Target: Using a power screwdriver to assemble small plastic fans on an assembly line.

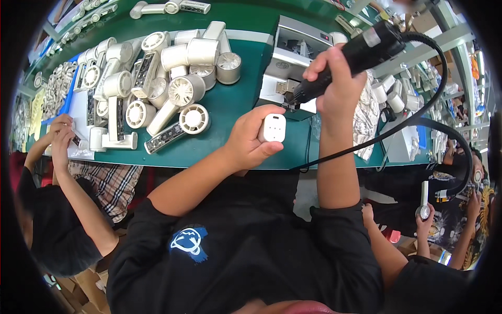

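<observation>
In my left hand (pixel 250 137), fingers wrapped round it, is a small white plastic piece (pixel 274 128) with a dark slot and several tiny holes on the face turned up. My right hand (pixel 340 86) grips a black electric screwdriver (pixel 361 56), its thick cable curving away to the right. The tool's tip points down and left at a grey metal screw feeder (pixel 282 68), close to the feeder's front opening; whether they touch I cannot make out. The white piece sits just in front of that feeder, apart from the tool.
White handheld fan parts (pixel 183 90) lie piled on the green bench (pixel 235 97) to my left, several with exposed circuit boards. Plastic bags (pixel 366 115) of parts lie right of the feeder. Co-workers' hands (pixel 61 137) work at the left; another person at right holds a white fan (pixel 424 209).
</observation>
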`<move>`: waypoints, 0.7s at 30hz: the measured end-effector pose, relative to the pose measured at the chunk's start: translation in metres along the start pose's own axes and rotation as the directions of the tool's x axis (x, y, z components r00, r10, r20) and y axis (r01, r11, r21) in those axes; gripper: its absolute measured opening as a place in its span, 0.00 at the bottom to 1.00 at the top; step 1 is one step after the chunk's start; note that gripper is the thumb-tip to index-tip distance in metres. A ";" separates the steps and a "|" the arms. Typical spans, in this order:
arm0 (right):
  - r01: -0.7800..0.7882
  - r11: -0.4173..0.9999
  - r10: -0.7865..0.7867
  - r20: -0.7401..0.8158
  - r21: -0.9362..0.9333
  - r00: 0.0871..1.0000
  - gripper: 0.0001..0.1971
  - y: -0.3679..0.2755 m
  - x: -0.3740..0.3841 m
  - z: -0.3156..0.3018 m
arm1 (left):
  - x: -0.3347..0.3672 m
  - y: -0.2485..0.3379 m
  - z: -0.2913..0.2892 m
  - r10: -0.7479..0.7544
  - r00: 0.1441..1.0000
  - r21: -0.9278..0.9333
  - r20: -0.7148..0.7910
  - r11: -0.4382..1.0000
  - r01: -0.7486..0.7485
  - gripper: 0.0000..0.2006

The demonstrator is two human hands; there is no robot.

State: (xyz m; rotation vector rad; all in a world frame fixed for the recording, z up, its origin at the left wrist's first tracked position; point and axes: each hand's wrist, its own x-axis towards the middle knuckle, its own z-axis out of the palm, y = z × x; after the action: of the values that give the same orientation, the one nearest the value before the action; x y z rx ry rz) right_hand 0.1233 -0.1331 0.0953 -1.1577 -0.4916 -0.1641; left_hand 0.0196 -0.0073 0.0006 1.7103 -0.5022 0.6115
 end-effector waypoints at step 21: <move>-0.007 0.960 -0.113 0.410 0.279 0.905 0.24 -0.066 -0.028 0.024 | 0.003 -0.002 0.008 0.005 0.999 0.016 0.041 1.000 -0.006 0.30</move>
State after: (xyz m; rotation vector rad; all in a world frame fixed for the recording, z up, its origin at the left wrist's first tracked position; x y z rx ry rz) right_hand 0.0677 -0.1418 0.1451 -0.9039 -0.9030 0.1120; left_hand 0.0238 -0.0151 -0.0004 1.7400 -0.5322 0.5868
